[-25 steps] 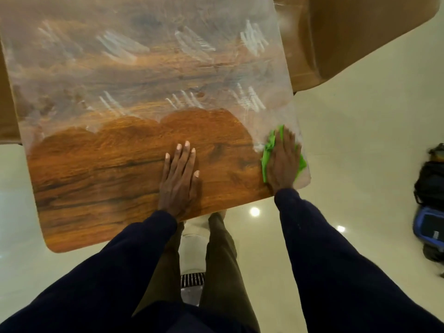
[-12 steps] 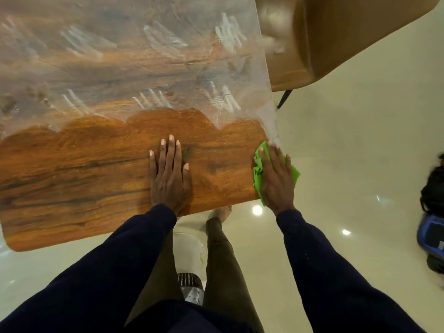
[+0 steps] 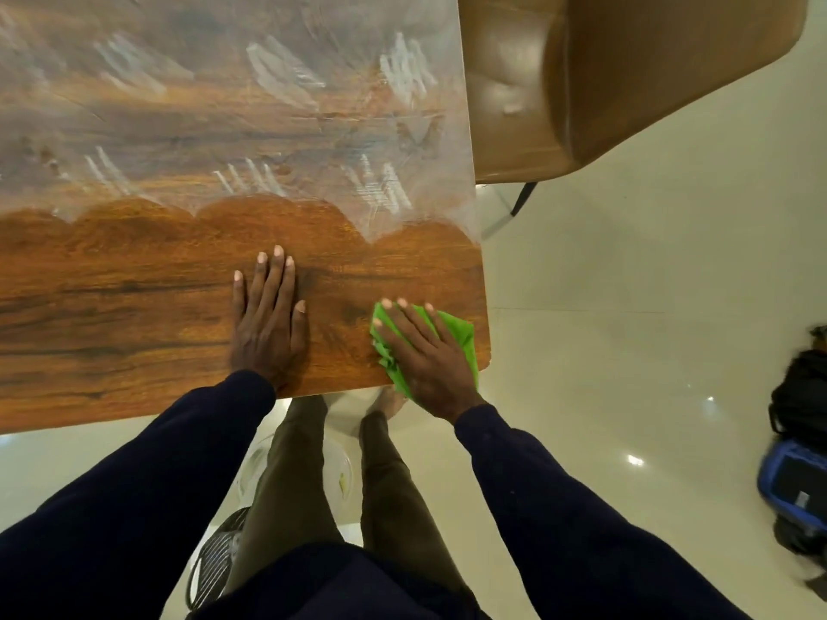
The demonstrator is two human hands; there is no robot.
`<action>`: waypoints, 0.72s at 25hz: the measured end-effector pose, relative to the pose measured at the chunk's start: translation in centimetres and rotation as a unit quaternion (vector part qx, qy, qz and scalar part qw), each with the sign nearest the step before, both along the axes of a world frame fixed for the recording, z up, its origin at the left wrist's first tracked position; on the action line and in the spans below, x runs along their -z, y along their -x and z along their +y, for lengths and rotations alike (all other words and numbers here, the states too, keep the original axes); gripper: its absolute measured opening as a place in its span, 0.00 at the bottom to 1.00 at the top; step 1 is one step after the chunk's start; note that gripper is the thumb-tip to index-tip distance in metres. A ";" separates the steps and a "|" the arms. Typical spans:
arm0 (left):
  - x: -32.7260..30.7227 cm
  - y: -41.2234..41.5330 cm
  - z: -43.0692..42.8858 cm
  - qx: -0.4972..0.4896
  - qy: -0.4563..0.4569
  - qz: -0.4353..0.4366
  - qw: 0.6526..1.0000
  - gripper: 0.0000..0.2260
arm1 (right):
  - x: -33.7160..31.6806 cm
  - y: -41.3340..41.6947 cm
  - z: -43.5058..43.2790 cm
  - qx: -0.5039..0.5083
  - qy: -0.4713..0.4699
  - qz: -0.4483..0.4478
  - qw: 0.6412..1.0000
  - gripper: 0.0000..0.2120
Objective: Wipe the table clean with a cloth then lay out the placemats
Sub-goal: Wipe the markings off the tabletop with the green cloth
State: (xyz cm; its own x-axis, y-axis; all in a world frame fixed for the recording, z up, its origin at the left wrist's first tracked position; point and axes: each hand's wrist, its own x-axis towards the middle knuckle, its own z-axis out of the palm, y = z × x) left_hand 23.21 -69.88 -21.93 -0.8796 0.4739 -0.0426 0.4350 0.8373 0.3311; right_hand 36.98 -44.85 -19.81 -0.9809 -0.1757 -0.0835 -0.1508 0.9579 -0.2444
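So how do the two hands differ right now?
The left hand lies flat on the bare table; the right hand presses on the green cloth. The left hand sits further in from the edge, while the right hand is at the table's near right corner. The left hand's fingers point straight away; the right hand's fingers slant to the left. Both have straight fingers and rest on the clean near strip.

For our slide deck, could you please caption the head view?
Right hand presses a cloth on the table corner; left hand rests flat; white smears lie beyond.
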 end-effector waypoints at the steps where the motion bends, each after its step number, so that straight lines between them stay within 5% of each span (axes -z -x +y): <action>1: -0.1 -0.1 0.1 -0.002 -0.003 -0.003 1.000 0.28 | -0.2 -1.5 1.7 0.013 0.001 -0.002 1.000 0.32; 10: 0.3 -0.1 -0.1 0.001 -0.006 0.030 1.000 0.27 | -0.1 16.7 2.8 0.202 -0.027 0.040 0.978 0.26; 14: 0.1 -0.1 -0.1 0.002 0.003 0.040 0.999 0.27 | -0.5 13.8 -2.5 0.040 -0.011 0.024 0.999 0.27; 18: 0.1 0.1 0.1 -0.005 -0.003 0.045 0.999 0.28 | -0.7 5.9 3.0 -0.155 -0.022 0.000 0.988 0.30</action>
State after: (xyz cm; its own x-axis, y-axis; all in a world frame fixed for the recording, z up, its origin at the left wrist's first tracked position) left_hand 23.07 -69.75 -22.01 -0.8846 0.4647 0.0394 0.4546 0.8403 0.2955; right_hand 31.07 -41.84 -19.11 -0.8806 -0.4636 -0.0985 -0.4381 0.8755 -0.2039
